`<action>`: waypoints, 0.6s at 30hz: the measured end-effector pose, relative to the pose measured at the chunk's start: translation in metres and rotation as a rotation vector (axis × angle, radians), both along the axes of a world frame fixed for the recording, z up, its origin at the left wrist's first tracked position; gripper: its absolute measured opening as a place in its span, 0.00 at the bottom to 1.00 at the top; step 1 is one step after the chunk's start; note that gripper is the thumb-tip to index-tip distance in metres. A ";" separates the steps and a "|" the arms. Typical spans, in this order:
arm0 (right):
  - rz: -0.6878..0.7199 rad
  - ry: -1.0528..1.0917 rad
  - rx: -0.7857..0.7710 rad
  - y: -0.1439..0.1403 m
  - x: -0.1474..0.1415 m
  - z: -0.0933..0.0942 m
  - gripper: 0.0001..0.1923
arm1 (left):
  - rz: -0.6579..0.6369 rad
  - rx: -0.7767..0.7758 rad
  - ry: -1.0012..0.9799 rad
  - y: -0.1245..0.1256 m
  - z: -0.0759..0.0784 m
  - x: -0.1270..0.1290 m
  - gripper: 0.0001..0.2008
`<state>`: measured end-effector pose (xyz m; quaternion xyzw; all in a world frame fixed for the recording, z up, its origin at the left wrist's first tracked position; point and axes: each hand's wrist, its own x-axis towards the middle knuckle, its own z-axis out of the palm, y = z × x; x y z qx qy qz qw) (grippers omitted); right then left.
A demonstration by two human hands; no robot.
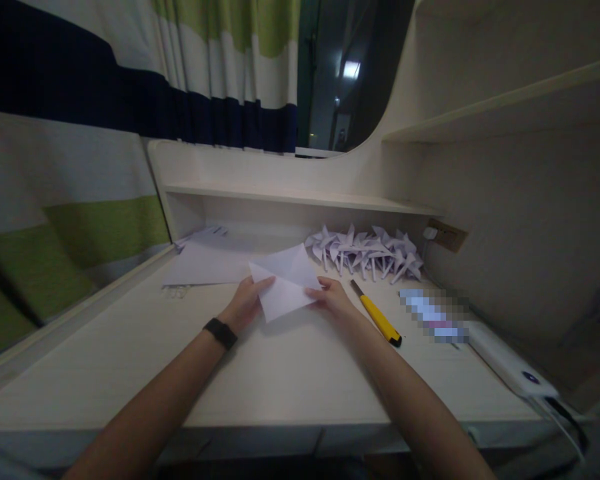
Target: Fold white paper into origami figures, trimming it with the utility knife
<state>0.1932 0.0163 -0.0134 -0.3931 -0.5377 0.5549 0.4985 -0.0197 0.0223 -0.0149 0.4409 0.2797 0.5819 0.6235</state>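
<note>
1. Two bare hands work one folded sheet of white paper [285, 287], which lies on the pale surface [290, 380] near its middle, just in front of the person.
2. The left hand [245, 303] has its grip pinched on the sheet's left edge, thumb on top; one dark band [221, 333] circles that wrist.
3. The right hand [333, 298] has its grip pressed on the sheet's right edge, fingertips [314, 292] resting on the paper; how the fingers under it lie cannot be told.
4. The sheet shows one folded flap that rises to a point toward the back, with its lower corner between the two hands.
5. One yellow utility knife [377, 317] lies flat just beside the right hand, its blade end toward the back and its dark end toward the front.
6. A heap of small white folded paper pinwheels [365, 252] sits behind the knife against the back wall; they overlap too much to count, but there are well over ten.
7. One stack of flat white sheets [205, 263] lies behind the left hand, near the surface's left rear corner.
8. One white power bank [510, 363] rests at the right edge of the surface, with one cable [565, 417] leaving its near end.
9. One wall socket [447, 235] shows on the right wall, with one white plug [430, 233] in it.
10. One shelf [300, 197] runs above the back of the surface, and one striped curtain [130, 80] in white, green and navy hangs at the left.
</note>
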 end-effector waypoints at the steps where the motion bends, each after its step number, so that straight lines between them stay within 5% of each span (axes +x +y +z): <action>1: 0.011 0.017 -0.005 -0.001 0.001 0.001 0.21 | -0.009 -0.006 -0.014 0.001 0.000 0.000 0.19; 11: 0.072 0.070 -0.052 -0.004 0.005 0.007 0.18 | -0.036 0.010 0.095 -0.016 0.017 0.000 0.13; 18: 0.082 0.145 -0.084 -0.002 0.003 0.004 0.18 | -0.051 -0.060 0.038 -0.010 0.012 -0.002 0.12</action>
